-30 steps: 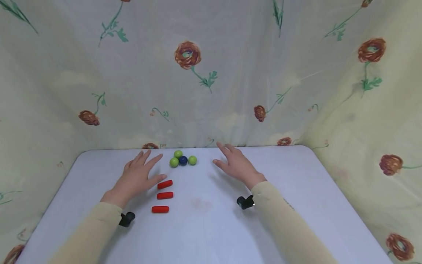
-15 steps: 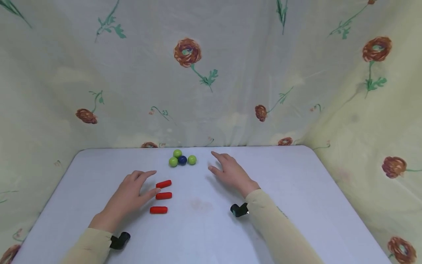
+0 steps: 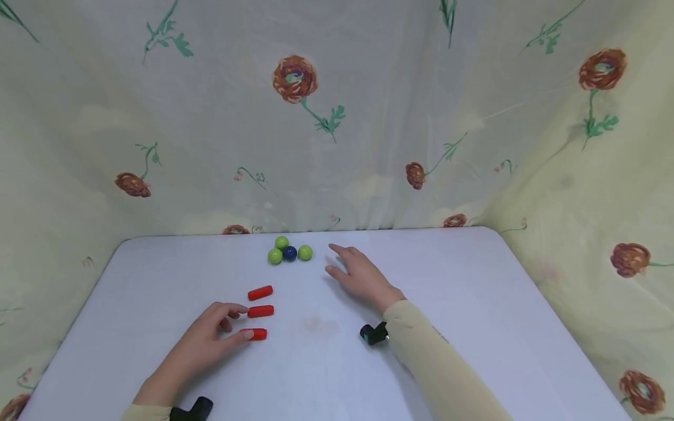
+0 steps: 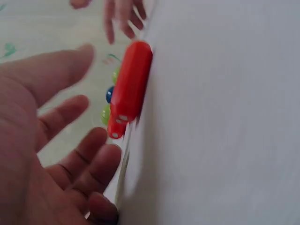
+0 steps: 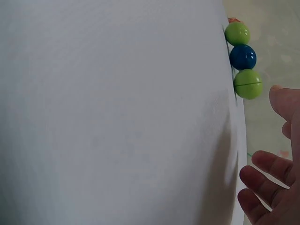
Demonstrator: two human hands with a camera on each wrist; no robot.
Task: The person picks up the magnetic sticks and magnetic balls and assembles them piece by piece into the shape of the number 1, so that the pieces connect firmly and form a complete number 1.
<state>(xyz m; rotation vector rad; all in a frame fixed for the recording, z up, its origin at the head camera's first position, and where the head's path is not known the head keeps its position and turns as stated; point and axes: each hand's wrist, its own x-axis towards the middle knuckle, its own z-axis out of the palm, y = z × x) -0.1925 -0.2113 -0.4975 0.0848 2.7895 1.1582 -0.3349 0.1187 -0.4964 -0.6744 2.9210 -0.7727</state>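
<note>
Three short red sticks lie in a column on the table, a far one (image 3: 260, 292), a middle one (image 3: 261, 311) and a near one (image 3: 259, 334). My left hand (image 3: 196, 344) is at their left ends, thumb and fingers spread apart. From the head its thumb tip overlaps the near stick, but the left wrist view has a gap between the fingers and the red stick (image 4: 132, 82). My right hand (image 3: 363, 279) hovers with loose fingers, holding nothing, right of the balls. One dark blue ball (image 3: 289, 253) sits among three green balls (image 3: 305, 252).
The white table (image 3: 326, 374) has rounded back corners. A flowered curtain (image 3: 347, 117) hangs behind it and along the sides. Each wrist carries a small black camera, such as the one on the right wrist (image 3: 374, 334).
My left hand has come back toward me, from beside the far stick to the near one, its fingers bending more. My right hand has drifted slightly left and nearer. Sticks and balls have stayed put.
</note>
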